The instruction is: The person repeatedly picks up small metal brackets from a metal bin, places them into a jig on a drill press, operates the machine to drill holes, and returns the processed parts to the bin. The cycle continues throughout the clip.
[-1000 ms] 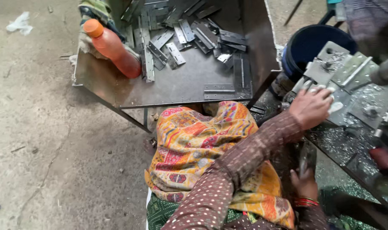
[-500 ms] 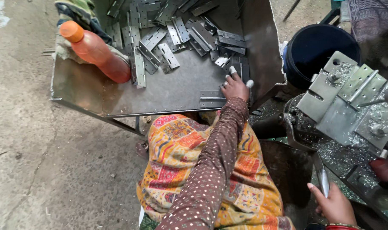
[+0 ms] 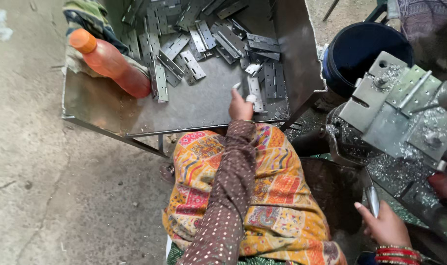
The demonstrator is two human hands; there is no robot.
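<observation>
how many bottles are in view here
1. The orange bottle lies on its side at the left end of the metal tray, beside the pile of metal plates. The striped cloth behind it could hide others.

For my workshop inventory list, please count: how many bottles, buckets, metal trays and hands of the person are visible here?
Orange bottle: 1
Blue bucket: 1
Metal tray: 1
Hands: 2, the left hand gripping a hinge plate, the right hand gripping a metal handle
Total: 5
</observation>
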